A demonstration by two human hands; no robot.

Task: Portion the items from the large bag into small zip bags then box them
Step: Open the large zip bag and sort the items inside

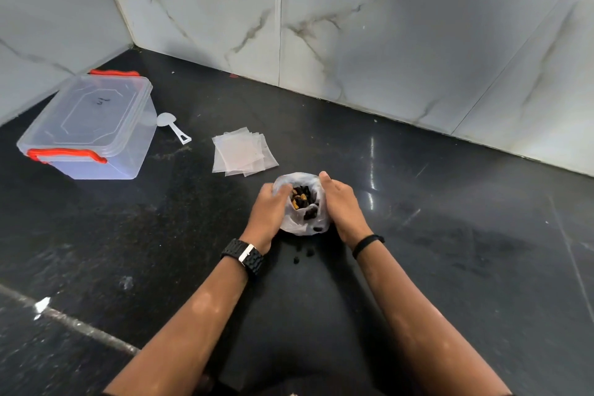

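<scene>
Dark stone counter carries, far left, a lidded clear box, then flat zip bags. Nearer, the left hand and right hand each grip the large bag, spreading its mouth.

A white plastic scoop lies on the black counter; behind, marble-look wall tiles, perhaps glossy.
</scene>
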